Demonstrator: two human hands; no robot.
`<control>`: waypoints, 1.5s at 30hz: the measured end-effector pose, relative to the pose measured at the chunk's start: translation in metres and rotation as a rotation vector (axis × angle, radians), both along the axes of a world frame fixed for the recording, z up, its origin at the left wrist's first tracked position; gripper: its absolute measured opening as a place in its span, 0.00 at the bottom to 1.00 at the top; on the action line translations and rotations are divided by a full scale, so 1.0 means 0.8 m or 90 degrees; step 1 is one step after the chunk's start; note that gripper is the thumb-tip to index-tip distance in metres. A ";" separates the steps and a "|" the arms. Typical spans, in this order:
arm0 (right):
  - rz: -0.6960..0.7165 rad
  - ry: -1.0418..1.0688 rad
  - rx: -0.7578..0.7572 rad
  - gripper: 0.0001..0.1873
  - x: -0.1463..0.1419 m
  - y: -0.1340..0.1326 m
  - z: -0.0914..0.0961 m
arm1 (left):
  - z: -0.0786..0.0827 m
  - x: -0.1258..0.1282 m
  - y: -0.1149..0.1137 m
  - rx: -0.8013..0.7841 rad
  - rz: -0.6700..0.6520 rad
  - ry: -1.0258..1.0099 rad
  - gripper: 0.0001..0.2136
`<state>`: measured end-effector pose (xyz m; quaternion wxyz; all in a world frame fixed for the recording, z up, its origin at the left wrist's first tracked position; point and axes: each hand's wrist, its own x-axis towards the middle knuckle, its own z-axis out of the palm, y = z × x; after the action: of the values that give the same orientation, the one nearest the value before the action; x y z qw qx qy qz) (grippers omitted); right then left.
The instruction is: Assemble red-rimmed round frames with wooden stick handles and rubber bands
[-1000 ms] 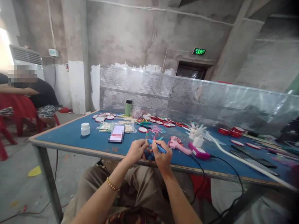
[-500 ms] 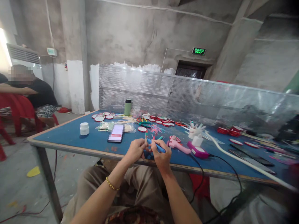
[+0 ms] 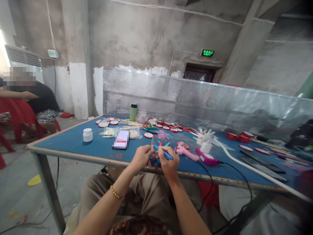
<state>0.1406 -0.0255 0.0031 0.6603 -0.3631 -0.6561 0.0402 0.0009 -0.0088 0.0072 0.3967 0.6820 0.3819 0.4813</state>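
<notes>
My left hand (image 3: 142,156) is closed in a pinch around a thin pale stick (image 3: 153,143), which stands upright with red and green bands near its top. My right hand (image 3: 169,164) grips a blue pen (image 3: 168,156), its front end pointing left toward the stick. Both hands are close together over the table's front edge. Whether the pen's tip touches the stick cannot be made out, and the lower part of the stick is hidden by fingers. Just beyond the hands lies a small green pen-like piece (image 3: 167,144). A pink handheld tool (image 3: 187,152) lies right of my right hand.
On the blue table (image 3: 63,140) are a white jar (image 3: 88,134), a phone (image 3: 121,139), a green bottle (image 3: 133,112) and several red-rimmed discs (image 3: 148,135). A purple device (image 3: 207,158) with a cable lies right. A mesh panel (image 3: 146,89) runs behind. Another person (image 3: 44,98) sits far left.
The view has shifted very slightly. Both hands keep nearly the same pose and hold the same stick and pen.
</notes>
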 end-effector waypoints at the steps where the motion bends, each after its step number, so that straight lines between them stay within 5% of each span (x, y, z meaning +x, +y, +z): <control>1: 0.002 -0.003 -0.001 0.07 0.000 0.000 0.000 | 0.000 0.000 0.000 0.001 0.000 0.001 0.12; 45: -0.008 -0.058 0.048 0.07 -0.001 -0.004 0.006 | -0.001 -0.002 0.000 0.045 -0.005 0.013 0.14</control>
<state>0.1396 -0.0285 0.0082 0.6431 -0.3435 -0.6844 -0.0052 -0.0008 -0.0085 0.0062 0.3706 0.7019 0.3656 0.4861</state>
